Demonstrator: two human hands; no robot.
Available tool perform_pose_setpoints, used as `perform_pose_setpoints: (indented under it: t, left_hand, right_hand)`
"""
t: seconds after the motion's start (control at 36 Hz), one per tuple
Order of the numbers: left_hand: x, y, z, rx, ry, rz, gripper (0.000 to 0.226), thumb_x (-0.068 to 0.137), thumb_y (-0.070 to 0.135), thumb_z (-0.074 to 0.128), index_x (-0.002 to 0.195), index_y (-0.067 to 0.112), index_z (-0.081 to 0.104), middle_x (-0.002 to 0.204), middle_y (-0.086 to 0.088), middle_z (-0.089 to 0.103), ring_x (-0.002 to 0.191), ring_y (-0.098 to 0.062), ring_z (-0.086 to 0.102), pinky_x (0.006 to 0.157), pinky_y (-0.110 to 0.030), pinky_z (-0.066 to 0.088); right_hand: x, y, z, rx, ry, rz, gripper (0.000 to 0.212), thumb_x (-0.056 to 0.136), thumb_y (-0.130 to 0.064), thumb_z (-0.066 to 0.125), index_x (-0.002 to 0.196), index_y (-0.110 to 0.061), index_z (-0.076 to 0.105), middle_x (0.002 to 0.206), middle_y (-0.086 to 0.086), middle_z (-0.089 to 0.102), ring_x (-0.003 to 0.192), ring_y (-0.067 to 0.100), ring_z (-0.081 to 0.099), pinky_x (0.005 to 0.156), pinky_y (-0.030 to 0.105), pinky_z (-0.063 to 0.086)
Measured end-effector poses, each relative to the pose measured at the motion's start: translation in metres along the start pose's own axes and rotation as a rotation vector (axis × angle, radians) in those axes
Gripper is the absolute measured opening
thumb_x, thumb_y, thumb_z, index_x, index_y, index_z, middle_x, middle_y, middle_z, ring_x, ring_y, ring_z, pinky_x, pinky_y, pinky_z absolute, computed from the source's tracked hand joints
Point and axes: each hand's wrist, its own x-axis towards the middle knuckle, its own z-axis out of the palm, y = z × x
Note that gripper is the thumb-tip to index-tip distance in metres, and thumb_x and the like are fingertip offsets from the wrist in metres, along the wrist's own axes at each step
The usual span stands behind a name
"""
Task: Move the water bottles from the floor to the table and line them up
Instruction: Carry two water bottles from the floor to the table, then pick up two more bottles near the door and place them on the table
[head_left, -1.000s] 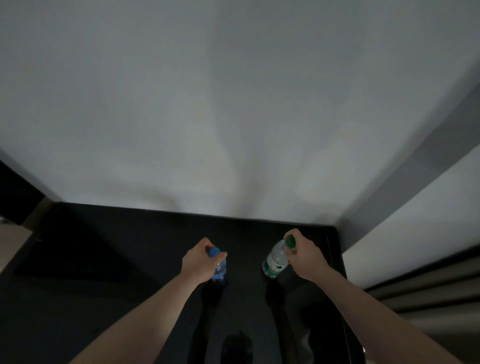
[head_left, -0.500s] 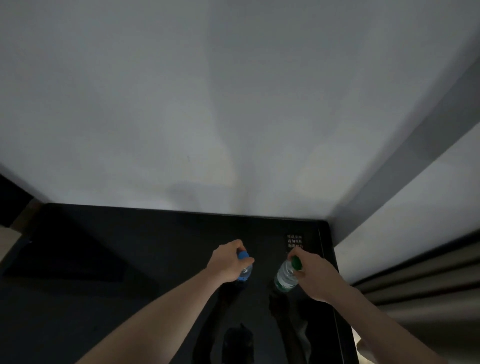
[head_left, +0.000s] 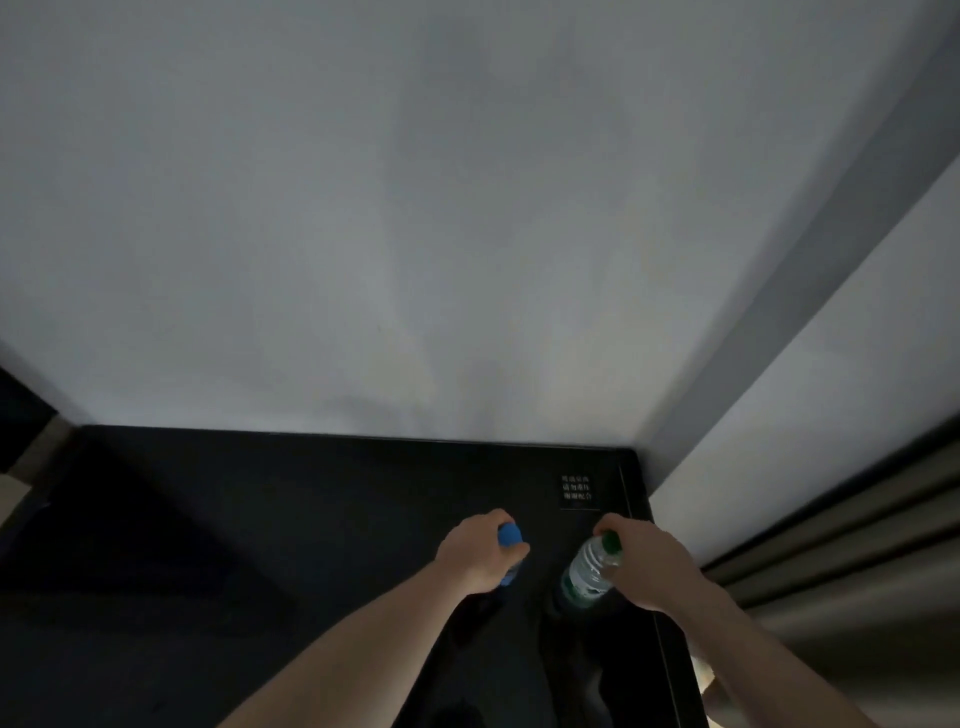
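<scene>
Two small water bottles stand upright near the right end of a glossy black table (head_left: 311, 519). My left hand (head_left: 475, 553) wraps the neck of the blue-capped bottle (head_left: 510, 535), hiding most of its body. My right hand (head_left: 649, 564) grips the neck of the clear green-capped bottle (head_left: 589, 571), whose green label shows near its base. The two bottles are side by side, a short gap apart.
A small white-lettered notice (head_left: 577, 488) lies on the table just behind the bottles. The table's right edge (head_left: 657, 597) runs close beside the green-capped bottle. A pale wall (head_left: 415, 234) rises right behind the table. Curtain folds (head_left: 857, 571) hang at the right.
Both hands, each holding its bottle, have moved rightward along the table toward its right end. The notice has come into view behind them.
</scene>
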Motion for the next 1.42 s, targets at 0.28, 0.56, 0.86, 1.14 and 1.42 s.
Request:
perform_pose_setpoints:
  t: [0.28, 0.56, 0.86, 1.14, 1.42]
  left_hand:
    - [-0.074, -0.061, -0.071, 0.005, 0.085, 0.104, 0.061, 0.092, 0.043, 0.063, 0.147, 0.040, 0.037, 0.109, 0.018, 0.060, 0.097, 0.000, 0.061, 0.091, -0.029, 0.055]
    - [-0.222, -0.236, -0.179, 0.093, 0.196, 0.058, 0.051, 0.093, 0.041, 0.062, 0.140, 0.046, 0.041, 0.136, 0.029, 0.041, 0.095, 0.006, 0.060, 0.090, -0.019, 0.049]
    - [-0.327, -0.339, -0.245, 0.125, 0.336, -0.039, 0.053, 0.094, 0.043, 0.061, 0.143, 0.043, 0.039, 0.149, 0.028, 0.024, 0.130, 0.006, 0.032, 0.100, -0.010, 0.029]
    - [-0.396, -0.395, -0.253, 0.151, 0.518, -0.258, 0.065, 0.090, 0.047, 0.062, 0.149, 0.043, 0.036, 0.165, 0.014, 0.008, 0.150, -0.011, 0.017, 0.122, -0.029, 0.022]
    - [-0.507, -0.502, -0.283, 0.090, 0.718, -0.495, 0.071, 0.091, 0.052, 0.060, 0.152, 0.044, 0.026, 0.167, 0.014, -0.007, 0.155, -0.016, -0.004, 0.123, -0.037, 0.019]
  right_hand:
    - [-0.037, -0.078, -0.002, 0.177, 0.293, -0.001, 0.052, 0.084, -0.026, 0.075, 0.132, -0.027, 0.055, 0.141, -0.006, 0.048, 0.118, 0.019, 0.059, 0.098, 0.032, 0.047]
    - [-0.077, -0.290, 0.073, 0.265, 0.031, -0.210, 0.052, 0.090, -0.041, 0.067, 0.136, -0.049, 0.044, 0.156, -0.023, 0.026, 0.127, 0.004, 0.050, 0.106, 0.028, 0.045]
    - [-0.088, -0.440, 0.103, 0.233, -0.054, -0.431, 0.054, 0.092, -0.044, 0.063, 0.139, -0.053, 0.038, 0.159, -0.027, 0.016, 0.146, 0.004, 0.025, 0.116, 0.029, 0.026]
    - [-0.082, -0.518, 0.138, 0.058, -0.216, -0.615, 0.073, 0.096, -0.048, 0.058, 0.155, -0.045, 0.015, 0.165, -0.018, -0.008, 0.154, 0.018, -0.007, 0.123, 0.037, 0.009]
    - [-0.095, -0.676, 0.155, -0.133, -0.290, -0.884, 0.077, 0.097, -0.050, 0.054, 0.155, -0.049, 0.003, 0.162, -0.024, -0.017, 0.152, 0.015, -0.016, 0.124, 0.043, 0.007]
